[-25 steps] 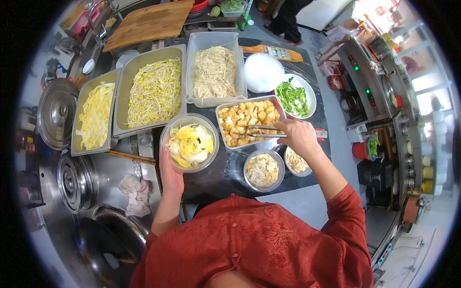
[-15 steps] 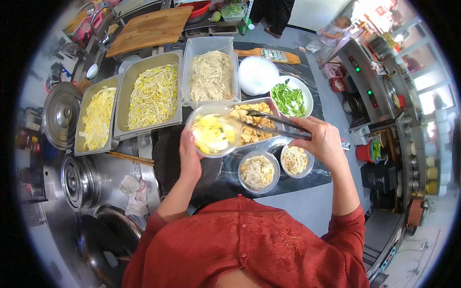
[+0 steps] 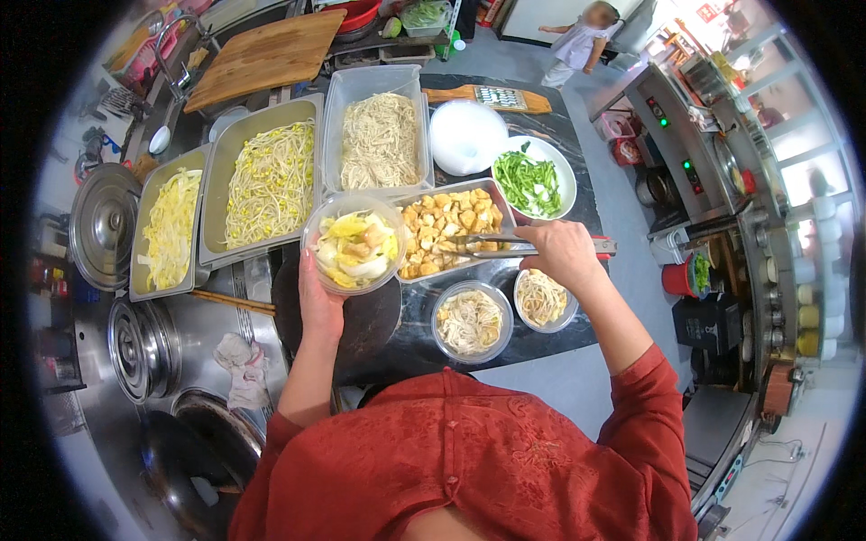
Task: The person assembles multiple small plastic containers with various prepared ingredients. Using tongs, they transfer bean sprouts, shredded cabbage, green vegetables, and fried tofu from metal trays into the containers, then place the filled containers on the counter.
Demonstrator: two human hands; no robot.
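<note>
My left hand (image 3: 317, 302) holds up a clear round plastic bowl (image 3: 353, 242) filled with pale cabbage and bits of food, beside the tofu tray. My right hand (image 3: 561, 252) grips metal tongs (image 3: 492, 243) whose tips reach into the steel tray of fried tofu cubes (image 3: 442, 227). Two small clear bowls of noodles (image 3: 467, 320) (image 3: 541, 298) stand on the dark counter just below my right hand.
Steel trays of bean sprouts (image 3: 268, 180), shredded cabbage (image 3: 170, 230) and noodles (image 3: 379, 135) line the back. A white bowl of green vegetables (image 3: 532, 180), an upturned white bowl (image 3: 467, 135), a wooden board (image 3: 266, 54), pot lids (image 3: 106, 221) and a wok (image 3: 194, 460) surround them. A small person (image 3: 582, 41) stands far off.
My left hand has lifted the cabbage bowl off the counter and carried it up next to the tofu tray. The right hand with the tongs shifted slightly over the tofu.
</note>
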